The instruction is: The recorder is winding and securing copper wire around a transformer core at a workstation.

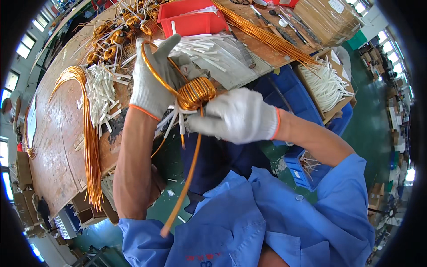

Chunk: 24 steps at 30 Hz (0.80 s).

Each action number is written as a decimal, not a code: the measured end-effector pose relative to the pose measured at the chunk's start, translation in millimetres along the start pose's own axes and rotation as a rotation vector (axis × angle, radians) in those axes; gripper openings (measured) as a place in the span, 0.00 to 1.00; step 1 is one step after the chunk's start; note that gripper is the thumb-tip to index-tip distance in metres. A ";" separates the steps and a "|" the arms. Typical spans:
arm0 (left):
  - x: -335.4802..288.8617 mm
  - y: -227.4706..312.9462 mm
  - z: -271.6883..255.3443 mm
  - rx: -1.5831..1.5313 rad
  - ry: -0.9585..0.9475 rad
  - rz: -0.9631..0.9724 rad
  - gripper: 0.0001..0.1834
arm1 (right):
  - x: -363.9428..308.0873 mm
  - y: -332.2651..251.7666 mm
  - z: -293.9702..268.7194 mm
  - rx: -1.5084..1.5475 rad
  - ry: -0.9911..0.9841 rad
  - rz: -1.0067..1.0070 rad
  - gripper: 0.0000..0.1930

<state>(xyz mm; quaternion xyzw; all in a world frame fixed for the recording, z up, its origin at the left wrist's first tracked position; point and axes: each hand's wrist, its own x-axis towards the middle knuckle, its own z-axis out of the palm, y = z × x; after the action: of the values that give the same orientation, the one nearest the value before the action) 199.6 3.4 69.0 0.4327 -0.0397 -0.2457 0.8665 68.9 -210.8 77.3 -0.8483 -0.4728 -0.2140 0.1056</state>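
Observation:
My left hand [153, 84], in a white knitted glove, is at a ring-shaped coil [196, 92] wound with copper wire. Its lower fingers curl behind the coil, while one digit points up and away. A loop of thick copper wire [153, 66] arches over this hand. Close against the coil's right side is my gloved right hand [242, 115], slightly blurred, its fingers closed around the wire below the coil. The wire's free end [187, 187] hangs toward my chest. White sleeves [181, 122] hang from the coil's underside, some with wire ends showing.
A bundle of copper wires [91, 147] drapes over the table's near edge. Several finished coils [118, 38], a red bin [193, 20] and loose white tubes [100, 93] lie beyond. Tools [284, 26] sit at the far right. Right of me, a carton [327, 84] holds white tubes beside blue bins [278, 95].

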 end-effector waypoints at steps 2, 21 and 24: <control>-15.4 0.3 4.9 -0.029 -0.019 0.045 0.50 | -0.1 7.1 14.3 -0.081 0.124 -0.057 0.21; -82.7 -78.3 -10.1 0.957 0.178 0.800 0.33 | -3.0 -166.6 42.1 0.884 0.373 0.202 0.14; -73.6 -72.4 -19.6 1.190 0.100 0.998 0.38 | -1.9 -161.5 42.3 0.982 0.406 0.180 0.14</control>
<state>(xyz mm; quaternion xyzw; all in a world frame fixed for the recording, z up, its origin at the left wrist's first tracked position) 112.2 15.0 11.6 0.7664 -0.3156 0.2559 0.4974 -57.7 -110.4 35.2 -0.6776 -0.4128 -0.1176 0.5972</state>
